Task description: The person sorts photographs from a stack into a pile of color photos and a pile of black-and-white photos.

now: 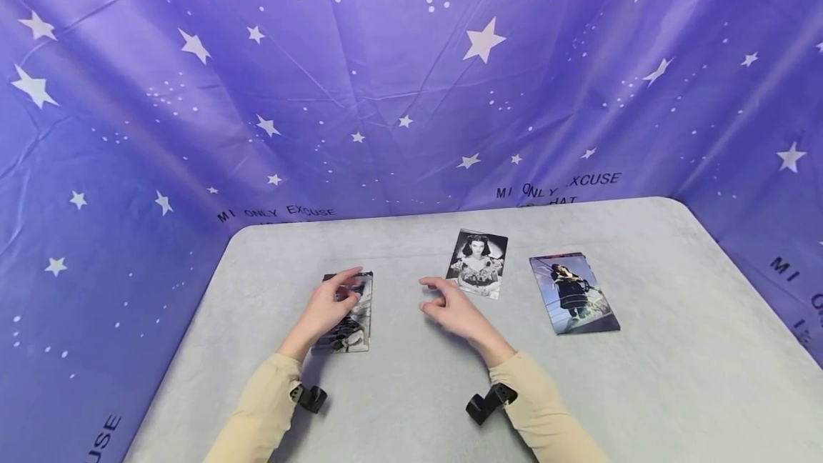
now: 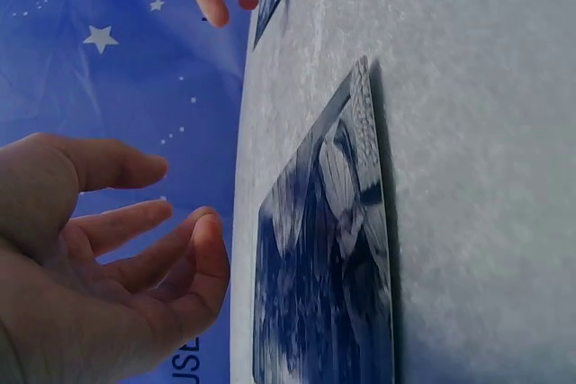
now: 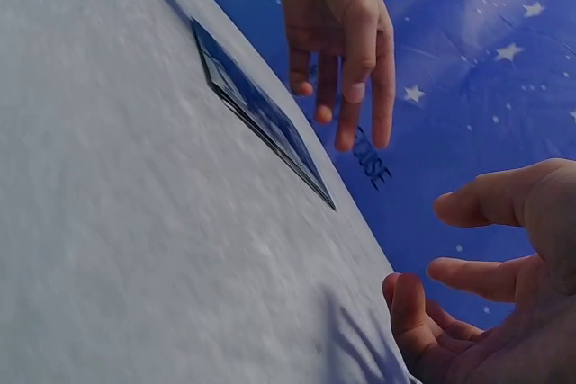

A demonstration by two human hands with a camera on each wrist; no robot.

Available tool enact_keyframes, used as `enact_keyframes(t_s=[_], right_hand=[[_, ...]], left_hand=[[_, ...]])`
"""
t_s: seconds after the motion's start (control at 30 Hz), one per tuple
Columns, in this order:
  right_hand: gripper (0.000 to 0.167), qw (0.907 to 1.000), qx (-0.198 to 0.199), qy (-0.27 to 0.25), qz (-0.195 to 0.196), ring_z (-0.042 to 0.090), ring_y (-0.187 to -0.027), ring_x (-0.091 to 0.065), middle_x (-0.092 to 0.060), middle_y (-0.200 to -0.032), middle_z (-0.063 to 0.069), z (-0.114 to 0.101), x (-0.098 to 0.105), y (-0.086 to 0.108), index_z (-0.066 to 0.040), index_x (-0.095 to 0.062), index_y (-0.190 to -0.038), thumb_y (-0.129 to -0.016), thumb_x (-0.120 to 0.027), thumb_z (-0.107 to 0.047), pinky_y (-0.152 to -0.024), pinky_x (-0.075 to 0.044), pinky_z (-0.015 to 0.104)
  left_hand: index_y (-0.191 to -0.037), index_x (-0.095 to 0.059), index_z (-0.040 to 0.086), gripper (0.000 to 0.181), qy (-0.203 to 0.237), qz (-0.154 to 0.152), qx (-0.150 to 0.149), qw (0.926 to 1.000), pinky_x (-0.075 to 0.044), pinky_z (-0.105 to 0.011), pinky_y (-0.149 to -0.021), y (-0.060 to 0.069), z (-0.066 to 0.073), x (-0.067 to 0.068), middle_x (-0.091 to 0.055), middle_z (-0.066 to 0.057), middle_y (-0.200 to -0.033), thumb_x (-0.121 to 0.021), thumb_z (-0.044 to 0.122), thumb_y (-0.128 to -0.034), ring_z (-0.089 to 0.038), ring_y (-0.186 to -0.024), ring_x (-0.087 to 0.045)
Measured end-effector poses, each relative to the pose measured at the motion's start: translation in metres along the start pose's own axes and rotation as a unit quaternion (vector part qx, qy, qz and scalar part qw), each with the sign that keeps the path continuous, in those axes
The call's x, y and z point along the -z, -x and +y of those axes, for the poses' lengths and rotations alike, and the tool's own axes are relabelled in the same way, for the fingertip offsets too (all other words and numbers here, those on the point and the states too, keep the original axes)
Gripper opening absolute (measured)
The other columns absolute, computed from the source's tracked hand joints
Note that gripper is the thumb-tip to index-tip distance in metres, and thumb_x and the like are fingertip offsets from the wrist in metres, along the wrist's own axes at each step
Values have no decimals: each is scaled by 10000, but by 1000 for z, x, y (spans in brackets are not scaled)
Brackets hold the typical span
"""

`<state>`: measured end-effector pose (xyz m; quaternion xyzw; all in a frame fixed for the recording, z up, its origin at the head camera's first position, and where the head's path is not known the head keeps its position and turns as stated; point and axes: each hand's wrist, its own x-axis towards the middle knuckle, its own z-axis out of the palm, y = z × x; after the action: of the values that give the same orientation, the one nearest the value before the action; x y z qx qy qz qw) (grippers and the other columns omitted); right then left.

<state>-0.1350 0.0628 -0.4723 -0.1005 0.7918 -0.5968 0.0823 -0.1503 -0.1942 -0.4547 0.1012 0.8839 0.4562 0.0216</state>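
A stack of black-and-white photo cards [image 1: 350, 327] lies on the left part of the table. My left hand [image 1: 332, 308] is above that stack, its fingers loosely bent and holding nothing; the left wrist view shows a gap between the hand and the top photo card [image 2: 328, 267]. Over the middle of the table is my right hand [image 1: 453, 309], also holding nothing, with thumb and fingers apart. Just beyond it lies a single black-and-white portrait card [image 1: 479, 263] of a person in a ruffled dress. In the right wrist view the card stack [image 3: 256, 110] shows several layered edges.
To the right lies a colour photo card pile [image 1: 574, 295], its top picture showing figures at a ship's railing. The grey table [image 1: 411, 406] has rounded back corners. A purple curtain [image 1: 386, 77] with white stars hangs behind it and at both sides.
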Motion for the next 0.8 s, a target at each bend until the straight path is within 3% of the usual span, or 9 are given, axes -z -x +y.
enact_keyframes(t_s=[0.23, 0.4, 0.7, 0.8], right_hand=[[471, 9995, -299, 8, 107, 128, -720, -563, -468, -1218, 233, 6, 20, 1, 18, -534, -1311, -860, -651, -45, -592, -457, 221], [477, 9997, -209, -10, 155, 163, -800, -585, -438, -1274, 279, 12, 37, 4, 59, -501, -1321, -873, -634, -40, -630, -480, 243], [488, 9991, -278, -164, 274, 261, -836, -607, -516, -1217, 294, 17, 62, 8, 93, -450, -1344, -891, -601, -8, -620, -478, 251], [498, 9984, -405, -171, 358, 239, -819, -591, -496, -1198, 298, 17, 68, 9, 80, -441, -1352, -891, -604, -16, -611, -481, 246]], left_hand=[[-1358, -497, -51, 531, 445, -177, -113, 9988, -508, -274, -720, -8, 0, -7, -637, -230, -1141, -594, -66, -837, -317, -941, -625], [-1368, -462, -81, 535, 833, -401, -193, 9955, -511, -273, -739, -14, 1, -15, -609, -274, -1172, -587, -66, -848, -349, -974, -625], [-1412, -430, -40, 560, 1283, -715, 34, 9891, -530, -327, -820, -24, 8, -30, -580, -259, -1235, -617, -1, -886, -355, -1070, -601], [-1413, -436, -28, 561, 1359, -768, 96, 9877, -530, -345, -829, -26, 10, -32, -583, -242, -1243, -628, 28, -889, -340, -1088, -598]])
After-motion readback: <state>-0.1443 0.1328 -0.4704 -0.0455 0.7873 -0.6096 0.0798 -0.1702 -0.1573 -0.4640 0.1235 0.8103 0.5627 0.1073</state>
